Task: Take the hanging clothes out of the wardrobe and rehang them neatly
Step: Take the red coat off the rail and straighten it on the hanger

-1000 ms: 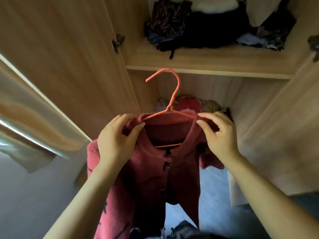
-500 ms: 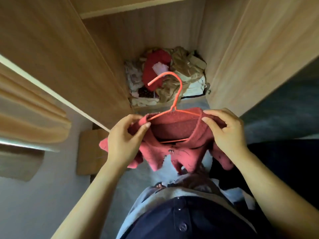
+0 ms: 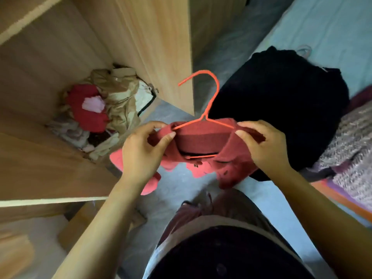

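Wardrobe (image 3: 151,47) interior, wood grain, fills upper left. Grey floor (image 3: 177,121) runs down the centre. A bed (image 3: 332,23) with a pale blue sheet fills upper right. The bed was not in view 0.5 s ago, so the view has swung right and further down.

Left grip (image 3: 141,152): thumb and curled fingers pinch the left shoulder of the red cardigan (image 3: 201,137). Right grip (image 3: 265,146): thumb and forefinger pinch the right shoulder. Both are closed on the cloth at the same points as 0.5 s ago.

The cardigan sits on an orange wire hanger (image 3: 213,91), outside the wardrobe, held in the air over the floor in front of the person's dark top (image 3: 221,254). Seen from above, the collar is open and the hem is bunched below it. 1.0 s ago it hung at full length.

The hanger hook stands up and away from the body. It now crosses the edge of the wardrobe's side panel; 0.5 s ago it lay over the pile (image 3: 104,109).

The pile is loose tan, red and white clothes on the wardrobe floor, now at left, well apart from the cardigan.

A black garment (image 3: 281,97) lies on the bed just behind the right grip. A grey-pink knit (image 3: 354,133) lies beside it at far right.
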Available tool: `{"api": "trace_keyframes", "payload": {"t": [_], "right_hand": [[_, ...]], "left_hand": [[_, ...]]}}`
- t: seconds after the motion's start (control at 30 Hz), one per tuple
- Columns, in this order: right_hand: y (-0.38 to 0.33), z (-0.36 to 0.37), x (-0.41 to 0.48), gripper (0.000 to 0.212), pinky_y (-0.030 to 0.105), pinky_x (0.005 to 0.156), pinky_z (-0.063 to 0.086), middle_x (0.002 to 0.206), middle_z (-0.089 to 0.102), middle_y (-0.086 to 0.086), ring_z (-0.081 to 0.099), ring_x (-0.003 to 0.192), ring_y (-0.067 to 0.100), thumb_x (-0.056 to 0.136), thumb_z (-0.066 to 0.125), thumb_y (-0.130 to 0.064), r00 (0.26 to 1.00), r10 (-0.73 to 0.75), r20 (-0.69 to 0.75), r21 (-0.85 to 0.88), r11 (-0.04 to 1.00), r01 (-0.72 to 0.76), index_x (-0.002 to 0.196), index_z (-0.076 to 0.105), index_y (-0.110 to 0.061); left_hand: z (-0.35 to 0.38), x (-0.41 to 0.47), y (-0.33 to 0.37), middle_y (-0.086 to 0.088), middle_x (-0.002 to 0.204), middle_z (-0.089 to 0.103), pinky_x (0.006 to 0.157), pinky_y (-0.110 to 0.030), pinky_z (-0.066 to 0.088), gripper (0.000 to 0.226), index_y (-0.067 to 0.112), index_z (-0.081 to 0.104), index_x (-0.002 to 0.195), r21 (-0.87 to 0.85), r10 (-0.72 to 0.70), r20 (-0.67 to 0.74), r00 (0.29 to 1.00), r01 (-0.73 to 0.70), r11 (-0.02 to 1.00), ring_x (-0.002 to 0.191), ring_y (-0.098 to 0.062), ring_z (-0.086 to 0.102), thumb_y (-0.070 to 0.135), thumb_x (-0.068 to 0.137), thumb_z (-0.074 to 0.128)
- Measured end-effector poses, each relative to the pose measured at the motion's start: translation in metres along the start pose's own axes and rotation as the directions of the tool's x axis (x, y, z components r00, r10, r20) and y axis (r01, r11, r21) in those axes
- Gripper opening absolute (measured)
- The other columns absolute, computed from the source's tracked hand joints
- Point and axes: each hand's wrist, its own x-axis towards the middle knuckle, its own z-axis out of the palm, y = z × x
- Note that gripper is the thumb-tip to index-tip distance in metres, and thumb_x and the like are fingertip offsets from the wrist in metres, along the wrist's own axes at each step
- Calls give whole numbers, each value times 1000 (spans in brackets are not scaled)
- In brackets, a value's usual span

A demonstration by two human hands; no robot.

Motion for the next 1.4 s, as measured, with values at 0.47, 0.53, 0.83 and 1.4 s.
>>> {"api": "trace_keyframes", "payload": {"t": [0.47,0.53,0.83,1.4], "right_hand": [[103,-265,-146,17,14,84,44,90,66,-3,61,85,7,81,71,-16,834,232,-500,-119,936,-332,98,72,-16],[116,-306,-166,17,11,84,42,89,65,-5,60,85,4,81,72,-15,789,232,-569,-130,922,-365,98,72,-15],[164,-458,-206,19,18,87,45,91,67,-6,62,87,7,80,72,-24,590,195,-784,-147,864,-481,98,72,-17],[270,-654,-16,21,10,80,42,88,64,-12,58,80,-10,80,71,-31,515,22,-857,-255,850,-461,93,73,-14]], "left_hand": [[208,-63,212,24,76,60,68,-4,35,11,39,57,84,-189,344,433,833,-289,938,76,11,54,36,82,67],[240,-76,250,22,76,62,67,-5,36,10,38,58,84,-223,404,465,788,-338,914,76,8,55,36,82,68],[360,-108,393,17,73,61,67,-13,40,9,33,63,89,-394,595,526,608,-445,804,72,0,54,37,83,68],[536,27,586,23,65,54,61,-8,35,9,36,59,87,-509,620,409,669,-397,764,63,9,52,41,83,65]]}}
